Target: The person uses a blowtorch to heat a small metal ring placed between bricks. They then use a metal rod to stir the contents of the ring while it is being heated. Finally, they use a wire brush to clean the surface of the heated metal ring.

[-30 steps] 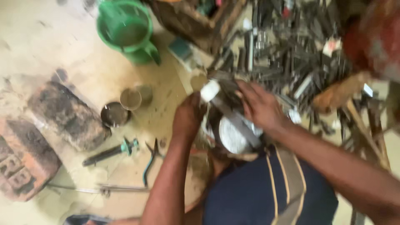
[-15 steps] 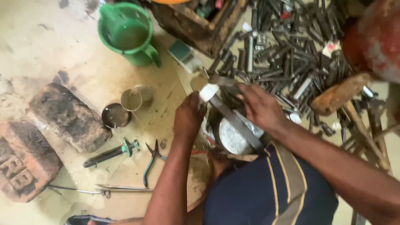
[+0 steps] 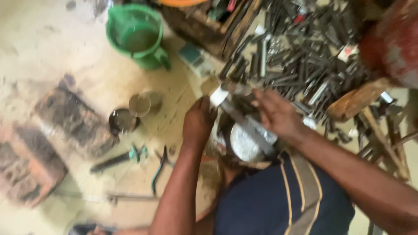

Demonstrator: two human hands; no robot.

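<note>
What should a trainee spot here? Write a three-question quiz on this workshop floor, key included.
1. True or false: the green jug lies tipped on its side.
2. Which tool lies on the floor just to the left of the person's left forearm? A) pliers with green handles B) a handsaw C) a paintbrush
3. Which hand is nearer the pile of metal rods: the left hand or the right hand?

Key: 1. False, it stands upright with its mouth facing up. 2. A. 3. The right hand.
</note>
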